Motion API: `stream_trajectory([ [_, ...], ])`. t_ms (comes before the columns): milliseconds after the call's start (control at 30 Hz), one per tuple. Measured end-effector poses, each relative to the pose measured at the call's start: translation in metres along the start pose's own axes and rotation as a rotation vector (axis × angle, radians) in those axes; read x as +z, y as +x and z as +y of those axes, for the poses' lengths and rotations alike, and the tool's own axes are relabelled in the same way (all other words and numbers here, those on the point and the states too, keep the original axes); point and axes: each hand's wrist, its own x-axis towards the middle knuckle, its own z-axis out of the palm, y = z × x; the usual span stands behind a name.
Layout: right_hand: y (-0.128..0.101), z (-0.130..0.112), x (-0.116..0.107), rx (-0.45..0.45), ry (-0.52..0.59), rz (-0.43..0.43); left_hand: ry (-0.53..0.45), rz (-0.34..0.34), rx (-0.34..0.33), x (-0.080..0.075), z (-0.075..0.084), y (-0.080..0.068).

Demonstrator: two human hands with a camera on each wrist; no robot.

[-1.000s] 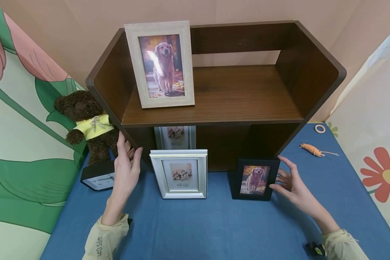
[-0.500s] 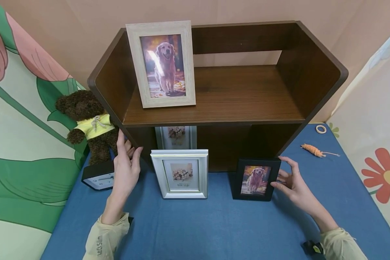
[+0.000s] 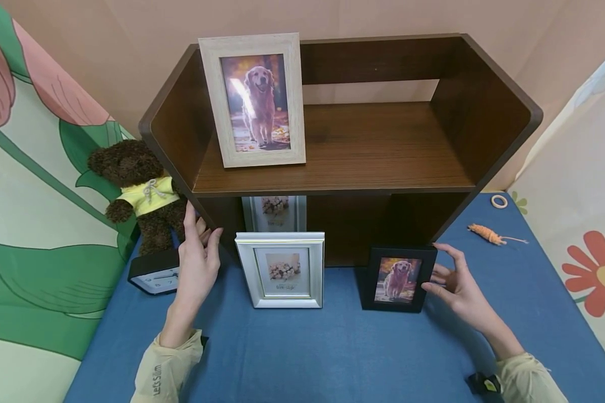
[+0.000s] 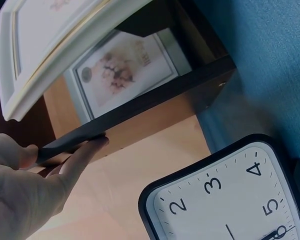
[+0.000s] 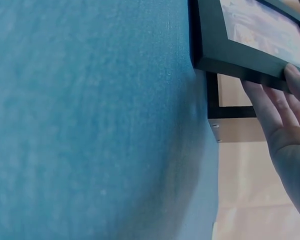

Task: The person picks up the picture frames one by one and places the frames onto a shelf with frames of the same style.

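My left hand [image 3: 198,258] grips the left side panel of a dark brown shelf unit [image 3: 383,148]. In the left wrist view, thumb and fingers lie on either side of the panel's dark edge [image 4: 155,97]. My right hand [image 3: 456,288] holds a small black photo frame [image 3: 368,280] with a dog picture by its right edge. The thumb is at the frame's front and the fingers are behind, as the right wrist view also shows. That frame stands on the blue cloth, tilted back. A silver photo frame [image 3: 279,302] stands between the hands, before the shelf.
A whitish photo frame [image 3: 299,129] stands on the upper shelf. Another silver-edged frame [image 3: 274,215] is in the lower compartment. Left of the unit are a teddy bear [image 3: 148,196] and a clock [image 3: 153,280]. On the right lie a ring [image 3: 499,201] and an orange toy [image 3: 486,234].
The whole head view has shifted slightly to the right. Both hands keep their holds, and the frames and shelf stay in place.
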Motion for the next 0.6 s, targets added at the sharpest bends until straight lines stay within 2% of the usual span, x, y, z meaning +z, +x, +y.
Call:
stream_trajectory([
  [433,0.0018,-0.0029,-0.0011,0.013,0.053,-0.011,-0.009,0.001,0.009,0.0012,-0.0015,-0.0001],
  [600,0.0043,-0.0094,0.0008,0.035,0.024,-0.010,-0.007,0.005,0.016,0.0017,-0.0018,-0.0004],
])
